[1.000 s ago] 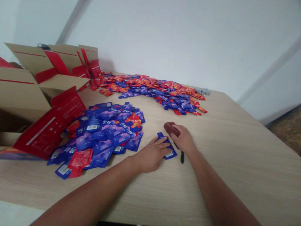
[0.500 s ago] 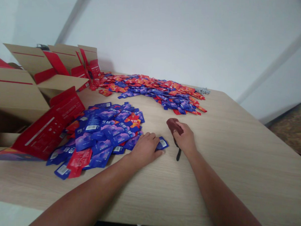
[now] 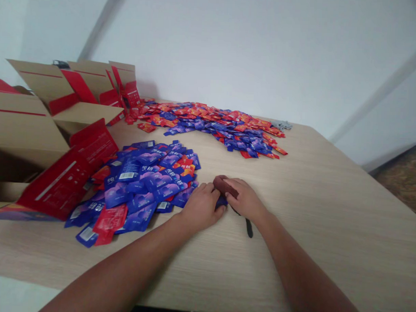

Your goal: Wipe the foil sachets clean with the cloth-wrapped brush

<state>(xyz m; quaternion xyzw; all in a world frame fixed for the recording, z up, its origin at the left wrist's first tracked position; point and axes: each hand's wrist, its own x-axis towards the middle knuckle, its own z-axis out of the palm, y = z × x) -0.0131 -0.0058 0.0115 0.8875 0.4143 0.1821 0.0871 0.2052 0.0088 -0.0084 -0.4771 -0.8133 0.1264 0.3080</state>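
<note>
My left hand (image 3: pixel 202 205) rests at the right edge of a heap of small packets (image 3: pixel 139 183), mostly blue and purple with some red and orange ones. Its fingers are closed on one blue packet (image 3: pixel 222 201), which is mostly covered. In my right hand (image 3: pixel 246 199) is a maroon, soft-looking item (image 3: pixel 222 184) with a dark strap-like end (image 3: pixel 249 228) hanging out below the palm. I cannot make out its exact kind. The maroon item is right over the blue packet and against my left fingertips, though whether it touches the packet is hidden.
Open cardboard boxes (image 3: pixel 25 122) with red flaps stand on the left. Along the wall lies a long pile of red, orange and blue packets (image 3: pixel 212 122). A grey crumpled thing (image 3: pixel 282 125) sits at its right end. The wooden table (image 3: pixel 329 201) extends rightwards.
My right hand has moved left and slightly down with the maroon item, from beside the blue packet to over it. My left hand has stayed nearly still on the packet.
</note>
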